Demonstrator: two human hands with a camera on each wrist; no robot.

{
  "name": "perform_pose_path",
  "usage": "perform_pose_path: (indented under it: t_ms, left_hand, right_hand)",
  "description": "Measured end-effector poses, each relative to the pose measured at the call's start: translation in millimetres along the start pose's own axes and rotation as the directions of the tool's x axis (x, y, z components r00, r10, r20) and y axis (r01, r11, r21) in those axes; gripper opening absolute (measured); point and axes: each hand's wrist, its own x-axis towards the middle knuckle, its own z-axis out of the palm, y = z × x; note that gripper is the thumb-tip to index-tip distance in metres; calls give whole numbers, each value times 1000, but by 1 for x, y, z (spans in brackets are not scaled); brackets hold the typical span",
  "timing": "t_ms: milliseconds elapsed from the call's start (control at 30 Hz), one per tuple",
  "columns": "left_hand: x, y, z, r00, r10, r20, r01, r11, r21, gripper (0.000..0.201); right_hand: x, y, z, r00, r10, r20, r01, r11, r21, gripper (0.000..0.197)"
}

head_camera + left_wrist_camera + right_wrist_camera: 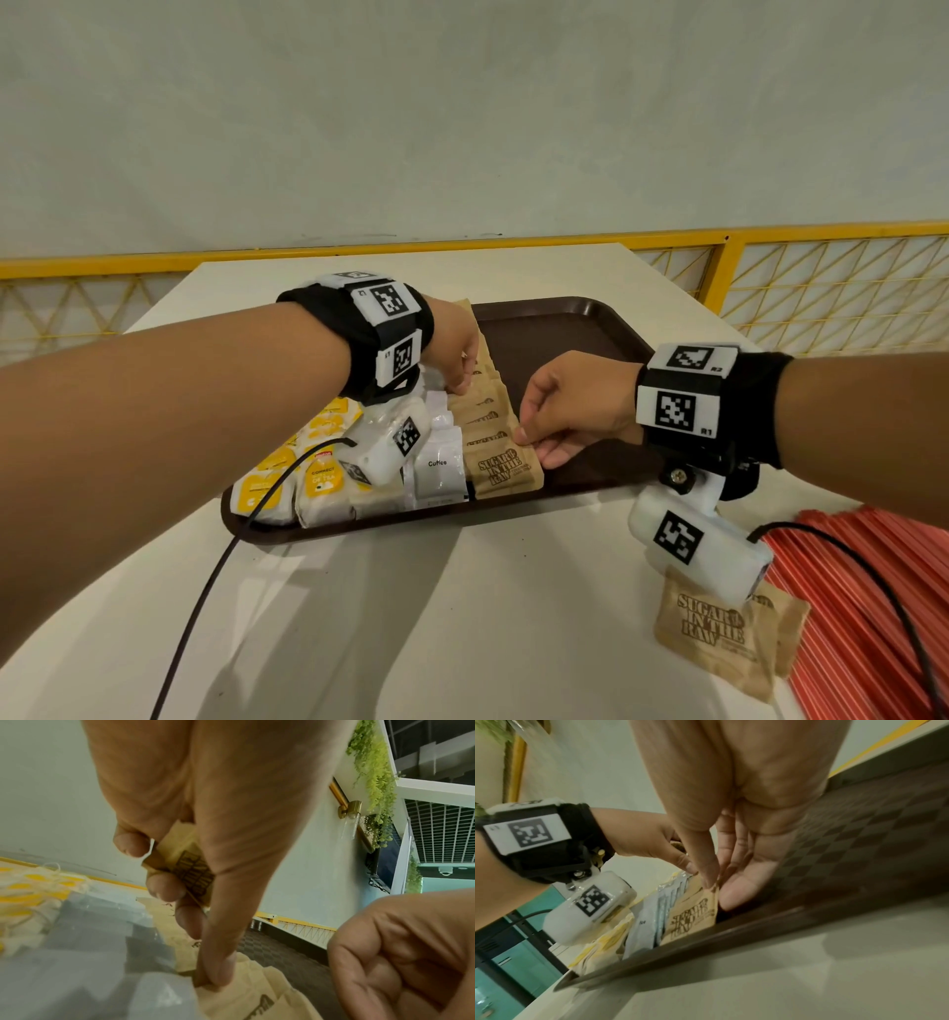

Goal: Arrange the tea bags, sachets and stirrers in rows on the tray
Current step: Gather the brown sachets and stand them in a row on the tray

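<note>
The overlapped row of brown paper sugar sachets [488, 411] between the two hands could be knocked out of line if either hand drags sideways while a sachet is being seated, since each packet is only lapped loosely on the next. The neighbouring row of white coffee sachets [439, 462], just under the left wrist, could be displaced by the same slip or by the wrist camera's cable.

By the left hand [452, 349] a spare brown sachet [190, 870] is kept tucked under curled fingers, while its thumb tip is pressed onto the row. By the right hand [570, 406] the corner of the nearest brown sachet [695, 916] is pinched between thumb and forefinger, the other fingers lying loosely extended on the dark brown plastic tray [554, 334]. The hands are apart. Red stirrers [873, 591] and loose brown sachets [719, 637] lie off the tray, under the right wrist.
</note>
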Motion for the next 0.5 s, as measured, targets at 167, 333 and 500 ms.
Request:
perform_pose_path:
  t_ms: [167, 333, 500]
  left_hand:
    - [0, -2, 0, 1000, 4, 5, -4, 1000, -29, 7]
    - [0, -2, 2, 1000, 0, -9, 0, 999, -36, 5]
    - [2, -1, 3, 1000, 2, -12, -2, 999, -34, 4]
  right_hand:
    - [-4, 0, 1, 1000, 8, 27, -9, 1000, 26, 12]
    - [-5, -3, 2, 999, 30, 25, -30, 999, 12, 10]
    - [0, -5, 2, 995, 4, -95, -2, 1000, 19, 4]
